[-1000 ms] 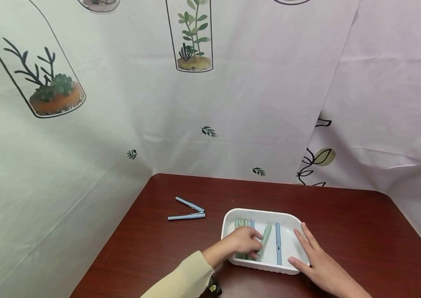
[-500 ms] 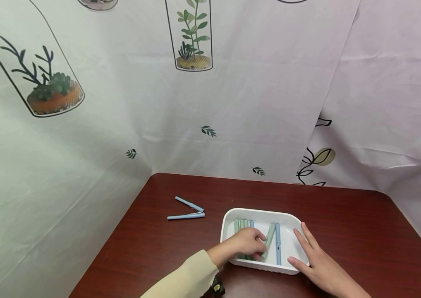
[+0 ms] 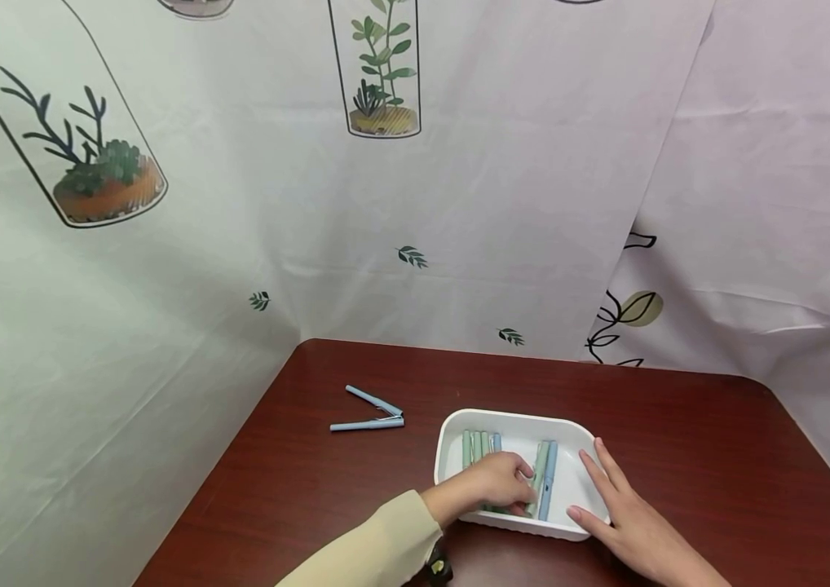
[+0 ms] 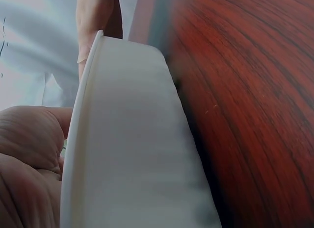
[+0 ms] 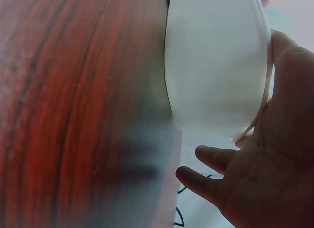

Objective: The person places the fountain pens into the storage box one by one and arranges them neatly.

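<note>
Slender cylindrical pens (image 3: 548, 481) in round-cornered white tray (image 3: 572, 477)

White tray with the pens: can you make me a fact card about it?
Tray: white, on the red-brown table
Left hand: inside it, holding a green pen
Beside that pen: a blue pen
Left end: three green pens and another blue pen, partly hidden
Right hand: fingers spread at the tray's right side
Outside: two blue pens in a V
</note>
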`<state>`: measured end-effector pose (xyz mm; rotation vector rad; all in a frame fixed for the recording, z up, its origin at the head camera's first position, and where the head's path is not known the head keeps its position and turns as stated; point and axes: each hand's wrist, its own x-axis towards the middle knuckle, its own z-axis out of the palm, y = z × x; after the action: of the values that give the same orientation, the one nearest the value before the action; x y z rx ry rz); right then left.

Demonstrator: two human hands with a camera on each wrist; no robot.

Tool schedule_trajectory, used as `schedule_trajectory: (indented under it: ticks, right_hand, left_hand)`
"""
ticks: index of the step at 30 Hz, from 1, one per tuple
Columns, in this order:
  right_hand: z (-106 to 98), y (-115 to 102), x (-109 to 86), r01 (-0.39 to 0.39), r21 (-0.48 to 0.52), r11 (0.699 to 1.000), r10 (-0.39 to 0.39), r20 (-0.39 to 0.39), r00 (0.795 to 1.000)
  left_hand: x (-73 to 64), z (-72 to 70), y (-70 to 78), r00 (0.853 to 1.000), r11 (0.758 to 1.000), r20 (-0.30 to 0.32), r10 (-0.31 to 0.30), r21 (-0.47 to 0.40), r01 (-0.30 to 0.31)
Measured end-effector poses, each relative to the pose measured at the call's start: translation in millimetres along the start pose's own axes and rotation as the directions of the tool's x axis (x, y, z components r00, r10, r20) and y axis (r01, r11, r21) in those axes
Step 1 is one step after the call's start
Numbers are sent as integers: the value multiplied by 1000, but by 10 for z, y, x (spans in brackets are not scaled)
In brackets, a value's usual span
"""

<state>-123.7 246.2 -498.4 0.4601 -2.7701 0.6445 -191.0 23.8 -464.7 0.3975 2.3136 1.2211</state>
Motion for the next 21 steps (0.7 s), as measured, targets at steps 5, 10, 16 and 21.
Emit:
schedule_trajectory:
  ticks: [5, 10, 16, 21]
  right_hand:
    - [3, 1, 1, 6, -8, 1000, -6, -8, 1000]
    - [8, 8, -1, 9, -8, 1000, -10, -9, 1000]
    - [17, 13, -22, 17, -10, 1000, -17, -30, 999]
    - [6, 15, -11, 12, -12, 1000, -13, -13, 1000]
  left_hand:
    - [18, 37, 33, 1000, 997, -2, -9, 79, 9]
    - [23, 68, 80, 1000, 982, -5, -5, 189, 6]
    - [32, 90, 106, 1000, 950, -17, 15, 312, -9]
    - [46, 80, 104, 1000, 930, -13, 21, 366, -15]
